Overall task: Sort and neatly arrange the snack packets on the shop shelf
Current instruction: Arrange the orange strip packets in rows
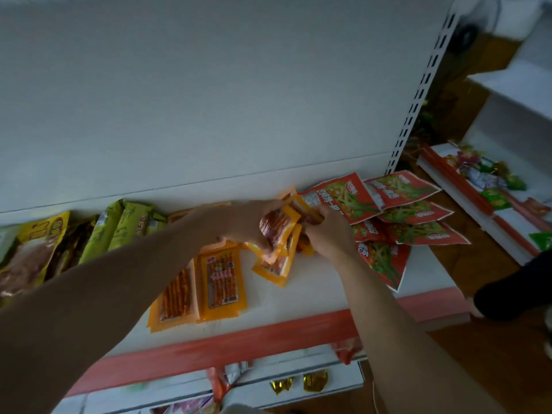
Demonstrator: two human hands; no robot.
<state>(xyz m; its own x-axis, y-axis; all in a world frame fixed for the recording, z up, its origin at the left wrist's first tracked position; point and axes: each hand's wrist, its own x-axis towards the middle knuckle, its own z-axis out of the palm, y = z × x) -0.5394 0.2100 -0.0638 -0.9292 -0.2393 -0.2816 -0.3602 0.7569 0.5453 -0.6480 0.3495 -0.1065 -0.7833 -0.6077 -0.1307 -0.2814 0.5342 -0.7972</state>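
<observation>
Mid-gather on the orange packets [277,231], middle of the shelf [298,300]: clutched in a loose bunch by left hand [254,224] and right hand [328,234] alike. Next, probably: square up the edges, then lay flat beside the two flat orange packs [222,282], clear of the red packets [397,210]

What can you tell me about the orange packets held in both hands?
The held orange packets are a loose, fanned bunch of flat glossy plastic sachets, orange-bordered, with reddish-brown snack showing through. The left hand grips them from one side, the right hand from the other. They sit tilted over the white shelf, lower ends down near its surface, just left of the red packets. Their count is unclear.
</observation>
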